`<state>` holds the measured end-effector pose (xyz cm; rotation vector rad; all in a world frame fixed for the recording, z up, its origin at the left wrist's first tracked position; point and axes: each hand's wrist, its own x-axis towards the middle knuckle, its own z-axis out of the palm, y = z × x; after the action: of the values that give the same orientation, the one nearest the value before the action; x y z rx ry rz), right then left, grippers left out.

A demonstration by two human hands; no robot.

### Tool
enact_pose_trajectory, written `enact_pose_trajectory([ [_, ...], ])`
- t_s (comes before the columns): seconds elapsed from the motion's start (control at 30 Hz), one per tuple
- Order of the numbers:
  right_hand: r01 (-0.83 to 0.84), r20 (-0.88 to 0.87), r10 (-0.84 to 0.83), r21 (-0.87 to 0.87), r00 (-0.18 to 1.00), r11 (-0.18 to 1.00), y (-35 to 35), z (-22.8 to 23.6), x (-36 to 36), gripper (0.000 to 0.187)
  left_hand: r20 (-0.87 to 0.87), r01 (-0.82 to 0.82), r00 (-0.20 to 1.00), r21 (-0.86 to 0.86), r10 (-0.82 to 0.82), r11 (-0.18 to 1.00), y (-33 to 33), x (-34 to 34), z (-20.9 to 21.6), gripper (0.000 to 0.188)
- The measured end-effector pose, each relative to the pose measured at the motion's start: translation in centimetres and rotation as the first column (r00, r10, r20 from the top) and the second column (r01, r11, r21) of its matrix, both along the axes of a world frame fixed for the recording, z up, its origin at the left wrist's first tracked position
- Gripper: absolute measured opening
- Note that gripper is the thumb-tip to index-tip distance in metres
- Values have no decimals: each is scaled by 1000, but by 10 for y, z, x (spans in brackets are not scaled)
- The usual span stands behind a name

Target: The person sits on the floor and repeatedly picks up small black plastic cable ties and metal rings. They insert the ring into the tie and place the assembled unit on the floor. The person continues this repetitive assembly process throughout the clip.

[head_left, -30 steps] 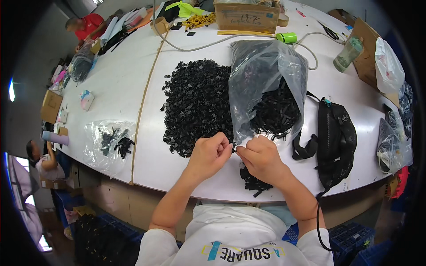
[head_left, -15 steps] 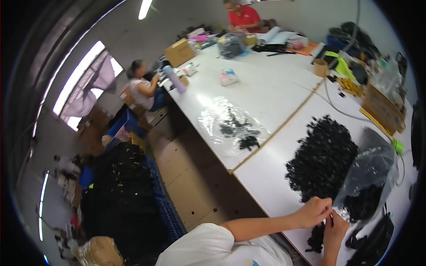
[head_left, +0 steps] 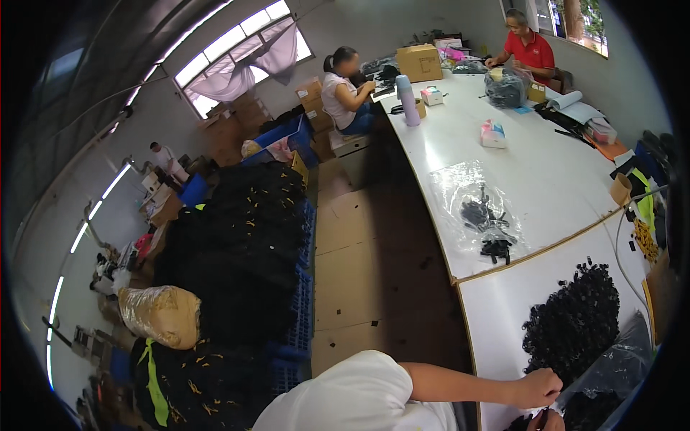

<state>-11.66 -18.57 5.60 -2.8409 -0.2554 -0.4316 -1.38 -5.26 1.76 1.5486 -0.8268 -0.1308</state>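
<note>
At the lower right of the table, my left hand (head_left: pixel 539 388) is closed in a pinch beside the pile. Just below it my right hand (head_left: pixel 549 421), cut off by the lower edge, is closed too, with a bit of something dark at its fingers. What either hand holds is too small to make out. A large heap of small black pieces (head_left: pixel 573 320) lies on the white tabletop just beyond my hands. To their right spreads a see-through plastic bag (head_left: pixel 619 365) with more black pieces inside.
A flat plastic bag with black strips (head_left: pixel 483 215) lies farther up the white table (head_left: pixel 553 176). Two people sit at its far side, near a cardboard box (head_left: pixel 420 64) and a lilac bottle (head_left: pixel 407 100). To my left, black material (head_left: pixel 230 237) covers blue crates (head_left: pixel 305 237).
The view has swung to the left, so the table and my hands sit farther right and lower in the picture. My hands stay close together beside the heap.
</note>
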Motion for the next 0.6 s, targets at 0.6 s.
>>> enact_pose_trajectory([
  [0.6, 146, 244, -199, 217, 949, 965, 9, -26, 7, 12, 526, 38, 844, 134, -103, 990, 7, 14, -4, 22],
])
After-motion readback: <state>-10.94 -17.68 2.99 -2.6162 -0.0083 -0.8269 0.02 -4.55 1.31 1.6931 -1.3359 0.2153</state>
